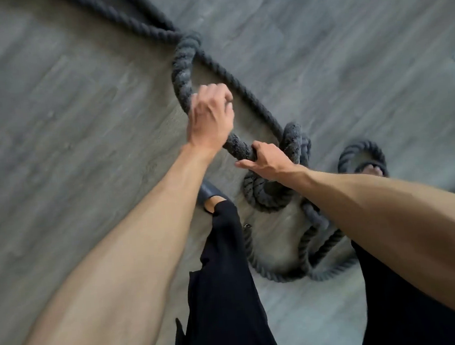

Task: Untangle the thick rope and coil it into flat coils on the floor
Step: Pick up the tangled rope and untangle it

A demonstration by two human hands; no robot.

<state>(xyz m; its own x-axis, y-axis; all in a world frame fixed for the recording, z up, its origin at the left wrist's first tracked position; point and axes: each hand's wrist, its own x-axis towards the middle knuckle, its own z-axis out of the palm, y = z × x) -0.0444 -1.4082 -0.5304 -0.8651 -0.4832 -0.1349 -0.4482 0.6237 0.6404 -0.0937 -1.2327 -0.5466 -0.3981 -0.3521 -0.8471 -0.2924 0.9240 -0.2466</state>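
A thick dark grey twisted rope [182, 71] is lifted off the floor in a loop at the centre of the head view. My left hand [209, 115] grips the raised loop from above, fingers curled round it. Just below and to the right, my right hand [265, 163] grips the same strand. Beneath my right hand the rope bunches into a tangled knot [267, 193] on the floor, with more loops [307, 264] trailing between my legs. One strand [128, 20] runs away toward the top left.
Grey wood-look floor [49, 120] lies all around. My legs in black trousers [223, 284] stand astride the tangle. My left foot [209, 195] is beside the knot; a rope loop [360, 154] lies round my right foot in a sandal.
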